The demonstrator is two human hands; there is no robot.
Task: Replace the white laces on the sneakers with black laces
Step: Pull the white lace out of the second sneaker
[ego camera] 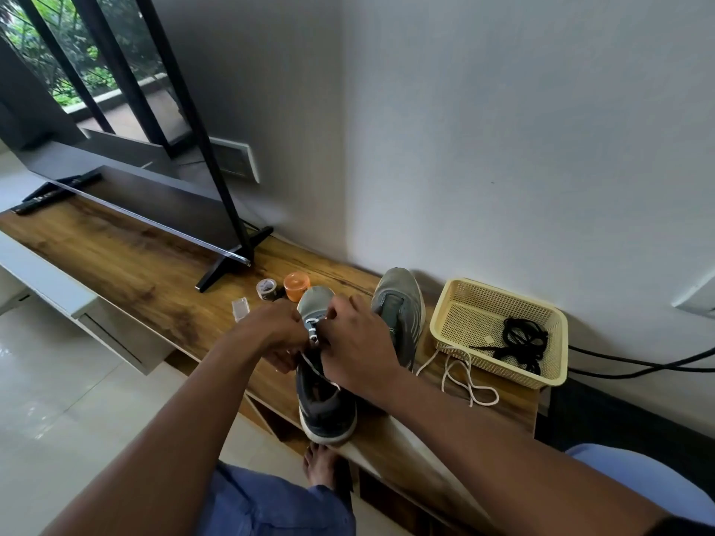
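A grey knit sneaker with a dark heel and pale sole [323,404] is lying at the lower centre of the frame, toe pointing away, its white lace [314,334] partly threaded through the eyelets. A second grey sneaker [398,307] is sitting just to its right, without a lace as far as can be seen. A loose white cord lace [466,383] is trailing in loops further right. Black laces in a tangled bundle [522,342] are lying at centre right.
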